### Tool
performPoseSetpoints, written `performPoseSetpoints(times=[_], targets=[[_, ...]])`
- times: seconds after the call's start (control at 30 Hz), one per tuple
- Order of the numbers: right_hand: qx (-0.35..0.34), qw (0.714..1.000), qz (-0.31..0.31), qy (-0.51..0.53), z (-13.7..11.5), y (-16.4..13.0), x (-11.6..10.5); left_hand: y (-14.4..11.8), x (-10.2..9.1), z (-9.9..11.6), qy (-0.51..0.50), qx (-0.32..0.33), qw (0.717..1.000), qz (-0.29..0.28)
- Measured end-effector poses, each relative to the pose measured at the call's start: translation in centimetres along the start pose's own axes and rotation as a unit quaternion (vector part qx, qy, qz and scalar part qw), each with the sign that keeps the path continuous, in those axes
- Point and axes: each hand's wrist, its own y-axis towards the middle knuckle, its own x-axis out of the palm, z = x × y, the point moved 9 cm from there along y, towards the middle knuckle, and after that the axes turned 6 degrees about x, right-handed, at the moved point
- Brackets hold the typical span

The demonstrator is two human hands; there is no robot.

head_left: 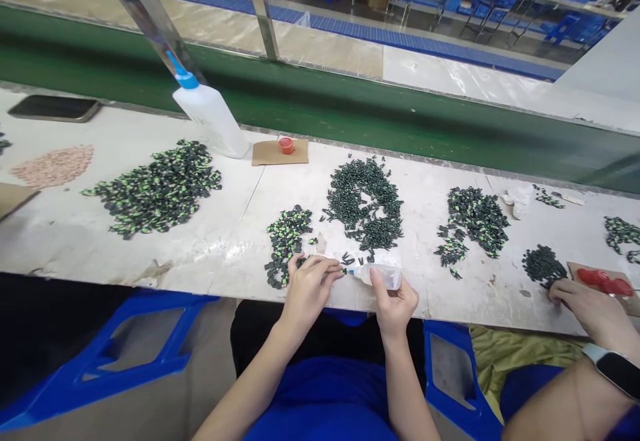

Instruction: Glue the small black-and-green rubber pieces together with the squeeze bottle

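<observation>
My right hand (397,304) is wrapped round a small clear squeeze bottle (387,276), tilted on its side. Its blue nozzle tip (351,272) points left. Right at that tip, my left hand (313,285) pinches a tiny dark part (344,271) between thumb and fingers. Beside the left hand lies a pile of black and green small parts (287,231). Beyond both hands spreads a ring-shaped pile of small dark pieces (367,201), with a few loose ones near the nozzle.
A large white bottle with a blue nozzle (213,117) stands at the back, near a red cup (286,145) on cardboard (265,154). Left are another black-green pile (160,191) and a phone (55,108). At right a co-worker's hand (585,304) touches a dark pile (543,264).
</observation>
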Motion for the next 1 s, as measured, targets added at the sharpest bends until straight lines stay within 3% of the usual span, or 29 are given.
performPoseSetpoints(times=[0.4, 0.63, 0.87, 1.0], targets=[[0.043, 0.997, 0.013, 0.059, 0.8, 0.1, -0.2, 0.0, 0.1, -0.4, -0.009, -0.016, 1.000, -0.010], [0.113, 0.962, 0.122, 0.214, 3.0, 1.3, -3.1, -0.1, 0.4, -0.3, -0.008, -0.014, 1.000, -0.026], [0.071, 0.975, 0.088, 0.192, 2.7, 4.2, -3.8, 0.1, 0.3, 0.1, 0.038, 0.023, 0.999, -0.031], [0.102, 0.979, 0.061, 0.168, 3.3, 4.9, -2.8, 0.0, 0.5, 0.3, 0.057, 0.052, 0.997, -0.031]])
